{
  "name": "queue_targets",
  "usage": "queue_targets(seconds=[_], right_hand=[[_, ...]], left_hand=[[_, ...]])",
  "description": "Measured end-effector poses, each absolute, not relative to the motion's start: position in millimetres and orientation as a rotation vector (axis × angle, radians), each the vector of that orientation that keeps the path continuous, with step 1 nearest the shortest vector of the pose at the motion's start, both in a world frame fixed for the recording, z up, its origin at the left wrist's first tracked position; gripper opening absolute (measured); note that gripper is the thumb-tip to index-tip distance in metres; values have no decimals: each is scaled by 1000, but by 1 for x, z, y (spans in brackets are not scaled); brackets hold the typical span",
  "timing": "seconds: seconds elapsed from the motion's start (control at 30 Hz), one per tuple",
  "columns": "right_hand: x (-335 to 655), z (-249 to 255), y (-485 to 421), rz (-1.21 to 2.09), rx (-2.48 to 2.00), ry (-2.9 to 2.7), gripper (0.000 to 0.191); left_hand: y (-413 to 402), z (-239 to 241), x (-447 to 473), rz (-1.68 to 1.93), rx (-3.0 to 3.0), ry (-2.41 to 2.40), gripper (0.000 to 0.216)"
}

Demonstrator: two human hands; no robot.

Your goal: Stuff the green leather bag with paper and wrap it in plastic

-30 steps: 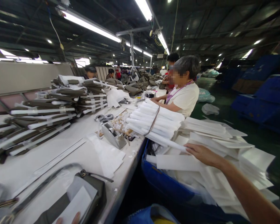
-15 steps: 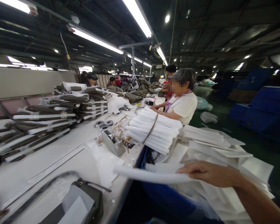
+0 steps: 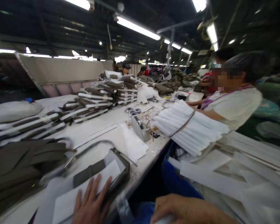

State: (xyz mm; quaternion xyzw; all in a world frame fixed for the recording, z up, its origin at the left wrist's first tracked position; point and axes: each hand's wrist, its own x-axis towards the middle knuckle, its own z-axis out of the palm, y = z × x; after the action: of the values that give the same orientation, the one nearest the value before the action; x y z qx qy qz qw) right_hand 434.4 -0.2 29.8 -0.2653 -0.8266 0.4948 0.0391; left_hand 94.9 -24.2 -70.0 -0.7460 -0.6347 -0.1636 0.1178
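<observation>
My left hand (image 3: 92,200) lies with fingers spread on a white foam sheet (image 3: 67,202). Under that sheet is a dark olive bag (image 3: 122,169) with a long strap (image 3: 93,146), on the near part of the table. At the bottom edge, my right hand (image 3: 177,207) is closed around a white foam roll (image 3: 165,219); most of the roll is hidden or out of frame. Ahead of the right hand, a bundle of white foam rolls (image 3: 189,124), bound with a dark band, rests above a blue bin (image 3: 175,179).
White sheets (image 3: 214,177) pile up at the right. A tape dispenser (image 3: 141,129) and tape rolls (image 3: 133,111) stand mid-table (image 3: 112,115). Stacked olive bags with white rolls (image 3: 93,99) line the far left; dark fabric (image 3: 23,165) lies nearer. A co-worker (image 3: 235,105) works at the right.
The view has swung left. My right hand has come down and closer with the white roll, and my left hand has come into view on the foam sheet.
</observation>
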Motion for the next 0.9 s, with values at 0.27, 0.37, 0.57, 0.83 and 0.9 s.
queue_targets(seconds=[0.27,0.37,0.57,0.83,0.9], right_hand=[[482,64,67,1688,-1026,-2541,33],[482,49,80,1548,-1053,-2541,35],[410,1,63,1189,-877,-2440,30],[337,-56,61,547,-838,-2223,18],[328,-64,60,442,-853,-2166,16]], left_hand=[[-20,-4,78,-115,-2574,-2022,70],[-15,15,68,-71,-2706,-2081,61],[-5,39,63,-77,-2842,-2157,56],[-12,34,72,-41,-2735,-2159,79],[-15,27,75,-69,-2685,-2139,79]])
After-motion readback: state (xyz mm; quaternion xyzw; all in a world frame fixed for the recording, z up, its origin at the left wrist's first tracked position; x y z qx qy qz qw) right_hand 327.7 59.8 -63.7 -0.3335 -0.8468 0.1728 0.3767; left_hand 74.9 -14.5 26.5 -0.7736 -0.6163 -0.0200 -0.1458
